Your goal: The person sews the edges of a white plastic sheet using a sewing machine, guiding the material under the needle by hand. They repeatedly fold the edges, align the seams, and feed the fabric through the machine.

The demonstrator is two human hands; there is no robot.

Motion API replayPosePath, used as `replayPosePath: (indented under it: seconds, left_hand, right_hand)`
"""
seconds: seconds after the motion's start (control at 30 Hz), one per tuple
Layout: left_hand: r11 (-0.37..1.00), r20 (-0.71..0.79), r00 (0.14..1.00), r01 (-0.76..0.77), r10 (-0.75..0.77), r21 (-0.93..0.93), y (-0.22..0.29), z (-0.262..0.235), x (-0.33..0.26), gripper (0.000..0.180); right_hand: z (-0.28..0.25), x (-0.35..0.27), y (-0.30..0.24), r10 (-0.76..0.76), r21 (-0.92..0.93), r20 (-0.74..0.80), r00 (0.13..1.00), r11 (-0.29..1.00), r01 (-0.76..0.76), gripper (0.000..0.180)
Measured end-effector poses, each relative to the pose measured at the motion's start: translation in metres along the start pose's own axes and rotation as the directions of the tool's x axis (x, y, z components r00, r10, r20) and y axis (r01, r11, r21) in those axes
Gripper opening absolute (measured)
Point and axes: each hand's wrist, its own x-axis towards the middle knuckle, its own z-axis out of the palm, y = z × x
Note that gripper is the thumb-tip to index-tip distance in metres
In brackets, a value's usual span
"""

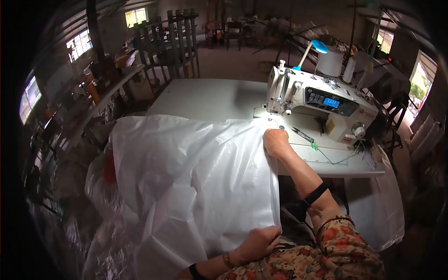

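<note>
A large sheet of shiny white woven plastic [196, 172] spreads over the sewing table and hangs down over its near edge. Its right side runs as a long straight edge from the needle area toward me. My right hand [277, 143] is closed on that edge at the far end, just in front of the lit needle of the white sewing machine [322, 93]. Nearer my body, my left hand [261, 243] grips the same edge low down, its fingers curled. The plastic between the two hands looks fairly taut.
Thread snips [302, 134] with a green cord [322, 154] lie on the table [196, 98] right of my right hand. A blue-headed lamp [319, 45] and a white thread cone [330, 62] top the machine. Slatted wooden racks [172, 46] stand behind.
</note>
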Motion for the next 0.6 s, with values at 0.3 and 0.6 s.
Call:
replayPosePath:
  seconds: [0.3,0.6]
  left_hand:
    - [0.997,-0.148,0.988,0.046,-0.037,0.057,-0.001,0.002,0.001,0.012]
    - [0.976,-0.129,0.974,0.17,-0.188,-0.14,0.035,-0.021,0.004,0.012]
  right_hand:
    - [0.014,0.001,0.005,0.149,0.198,-0.157,0.976,0.973,-0.117,0.016]
    - [0.009,0.009,0.003,0.238,0.217,-0.125,0.963,0.954,-0.208,0.016]
